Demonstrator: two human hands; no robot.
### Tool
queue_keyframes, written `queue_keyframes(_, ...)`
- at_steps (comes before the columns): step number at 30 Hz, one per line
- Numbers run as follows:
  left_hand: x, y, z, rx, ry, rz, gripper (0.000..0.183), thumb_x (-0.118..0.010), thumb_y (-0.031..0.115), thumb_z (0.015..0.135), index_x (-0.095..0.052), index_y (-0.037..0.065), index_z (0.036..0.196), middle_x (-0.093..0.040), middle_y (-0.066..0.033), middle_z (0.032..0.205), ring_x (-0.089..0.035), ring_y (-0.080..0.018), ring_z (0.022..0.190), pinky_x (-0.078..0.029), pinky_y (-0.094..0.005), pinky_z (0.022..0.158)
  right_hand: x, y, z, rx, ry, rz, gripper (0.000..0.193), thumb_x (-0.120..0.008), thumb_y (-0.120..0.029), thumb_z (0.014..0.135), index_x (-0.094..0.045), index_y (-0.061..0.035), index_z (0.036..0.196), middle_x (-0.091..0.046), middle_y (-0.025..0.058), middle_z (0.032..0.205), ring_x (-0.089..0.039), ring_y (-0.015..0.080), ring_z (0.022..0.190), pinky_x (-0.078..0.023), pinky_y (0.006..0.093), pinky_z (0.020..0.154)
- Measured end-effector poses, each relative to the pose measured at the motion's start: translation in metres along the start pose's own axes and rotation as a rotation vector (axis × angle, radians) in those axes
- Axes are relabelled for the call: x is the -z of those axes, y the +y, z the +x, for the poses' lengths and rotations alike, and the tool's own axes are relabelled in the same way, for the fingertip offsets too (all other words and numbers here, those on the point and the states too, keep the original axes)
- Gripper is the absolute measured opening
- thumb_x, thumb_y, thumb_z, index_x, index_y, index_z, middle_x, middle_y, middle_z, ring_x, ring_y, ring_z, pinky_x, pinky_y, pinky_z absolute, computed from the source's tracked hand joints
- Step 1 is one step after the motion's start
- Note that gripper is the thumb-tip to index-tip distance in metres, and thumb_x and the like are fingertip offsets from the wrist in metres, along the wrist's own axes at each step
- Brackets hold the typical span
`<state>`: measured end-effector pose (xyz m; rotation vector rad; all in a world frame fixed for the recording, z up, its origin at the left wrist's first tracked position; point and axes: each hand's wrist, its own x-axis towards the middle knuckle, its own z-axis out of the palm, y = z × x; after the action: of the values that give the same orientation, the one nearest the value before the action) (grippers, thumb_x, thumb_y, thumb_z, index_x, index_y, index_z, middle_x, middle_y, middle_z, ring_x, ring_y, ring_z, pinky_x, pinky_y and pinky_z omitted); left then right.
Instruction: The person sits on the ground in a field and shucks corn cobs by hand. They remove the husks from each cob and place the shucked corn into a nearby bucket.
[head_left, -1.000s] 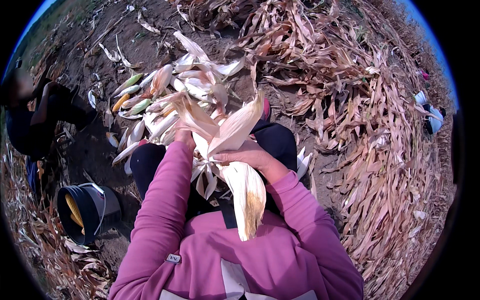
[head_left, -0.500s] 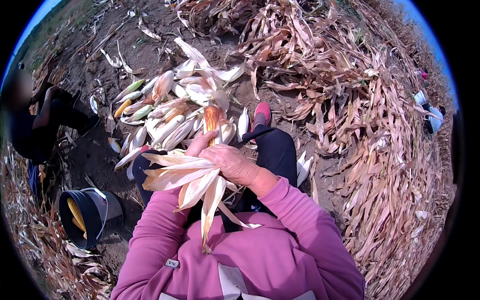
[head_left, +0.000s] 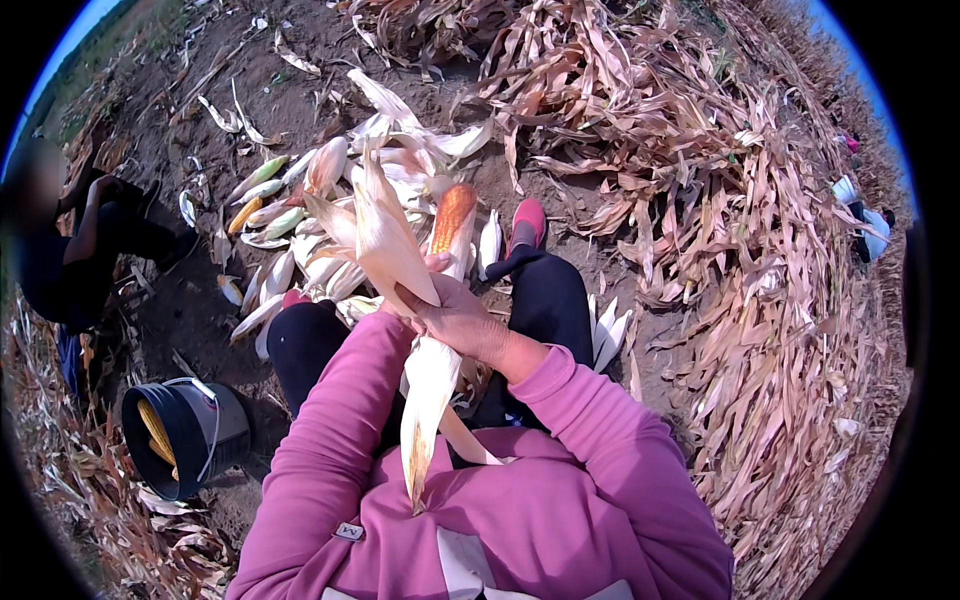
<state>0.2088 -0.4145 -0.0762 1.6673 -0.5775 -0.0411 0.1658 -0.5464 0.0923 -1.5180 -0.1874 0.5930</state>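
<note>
In front of my lap I hold an ear of corn [head_left: 455,218], its orange kernels bare at the upper end. My left hand [head_left: 438,262] is closed around the ear's lower part, mostly hidden behind the husk and my other hand. Closed on the pale, dry corn husk [head_left: 392,245] is my right hand [head_left: 462,322]. One bundle of husk leaves stands up to the left of the ear, while other leaves hang down toward my chest. Just beyond lies a pile of corn ears [head_left: 330,225], most still in husks.
At my lower left a dark bucket [head_left: 225,428] lies tipped, with husked ears [head_left: 155,435] inside. A person [head_left: 60,240] sits at the far left. Dry corn stalks [head_left: 740,300] are heaped along the right and far side. My pink shoe [head_left: 529,222] rests on bare soil.
Some husk leaves that spread left and down now stand upright beside the ear. The ear has shifted slightly right, and my right hand has turned around the husk.
</note>
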Motion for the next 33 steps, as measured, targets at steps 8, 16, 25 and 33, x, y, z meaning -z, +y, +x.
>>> queue_keyframes(8, -0.009, 0.115, 0.056, 0.869, 0.273, -0.991, 0.033, -0.059, 0.028, 0.089, -0.057, 0.006, 0.113, -0.061, -0.0065, 0.093, -0.06, -0.0154, 0.076, -0.049, -0.0277, 0.066, 0.009, -0.008, 0.005, 0.469, -0.068, -0.533, 0.019, -0.057, -0.005, 0.074, -0.053, -0.0028, 0.093, -0.059, 0.0208, 0.073, -0.06, 0.0404, 0.073, -0.048, 0.0466, 0.066)
queue_keyframes(16, -0.013, 0.104, 0.052, 0.932, 0.053, -0.982, 0.039, -0.06, 0.028, 0.087, -0.049, 0.007, 0.118, -0.06, -0.0073, 0.083, -0.06, -0.0176, 0.065, -0.051, -0.0304, 0.053, 0.009, -0.008, 0.001, 0.587, -0.337, -0.432, 0.026, -0.063, -0.012, 0.074, -0.056, -0.0004, 0.096, -0.061, 0.0205, 0.082, -0.062, 0.0372, 0.078, -0.048, 0.0446, 0.067)
queue_keyframes(25, -0.055, 0.158, 0.067, 0.539, -0.132, -1.429, 0.064, -0.057, 0.043, 0.084, -0.037, 0.004, 0.129, -0.047, -0.0163, 0.092, -0.051, -0.0216, 0.066, -0.044, -0.0298, 0.056, -0.007, -0.05, -0.011, 0.31, -0.621, 0.833, 0.035, -0.042, -0.037, 0.099, -0.044, -0.0087, 0.078, -0.031, -0.003, 0.056, -0.027, 0.0067, 0.046, -0.024, 0.0225, 0.044)
queue_keyframes(33, 0.031, 0.082, 0.058, 0.597, 0.307, -1.064, 0.043, -0.058, 0.038, 0.086, -0.054, 0.0, 0.105, -0.061, -0.013, 0.086, -0.061, -0.0222, 0.068, -0.053, -0.0335, 0.06, 0.167, -0.069, -0.096, 0.618, 0.425, 0.677, 0.033, -0.038, -0.039, 0.098, -0.046, -0.0107, 0.084, -0.027, -0.0051, 0.054, -0.026, 0.0062, 0.045, -0.025, 0.0217, 0.043)
